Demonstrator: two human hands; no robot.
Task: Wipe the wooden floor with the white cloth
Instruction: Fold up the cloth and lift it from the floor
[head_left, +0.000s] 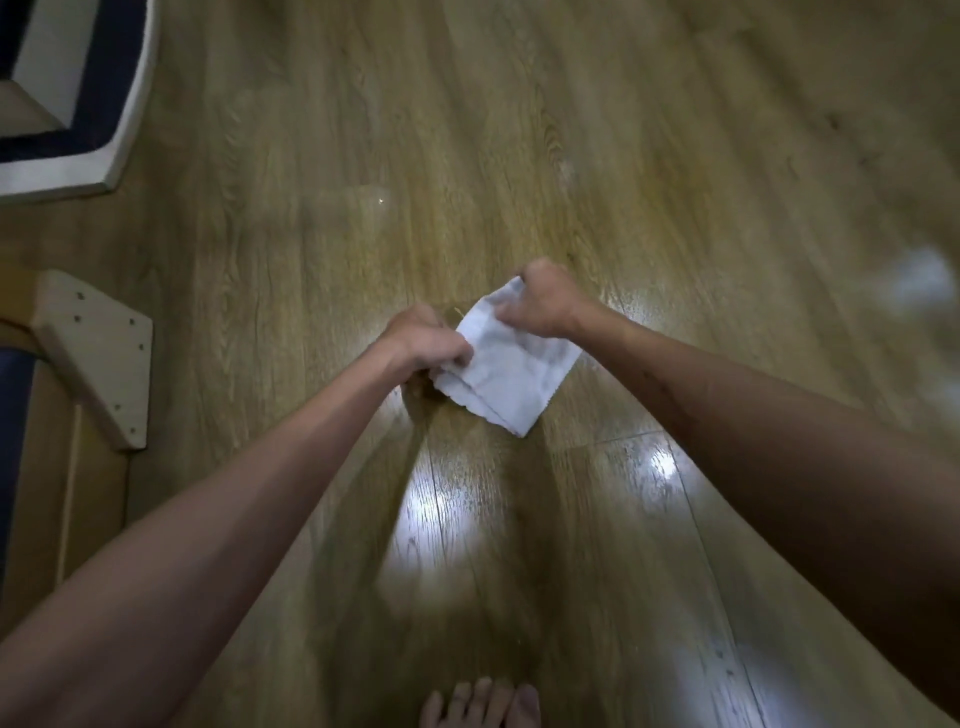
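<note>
Shining under me is the wooden floor (519, 156). Above it I hold the white cloth (506, 364) in both hands. My left hand (426, 340) curls its fingers tight on the cloth's left edge. My right hand (545, 301) pinches its top corner.

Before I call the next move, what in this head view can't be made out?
- Fingertips of left hand and right hand: curled out of sight behind the knuckles and the cloth.
- Floor under the cloth: covered, so contact is unclear.
- White patch at right edge: blurred.
- Foot: cut by bottom edge.
</note>
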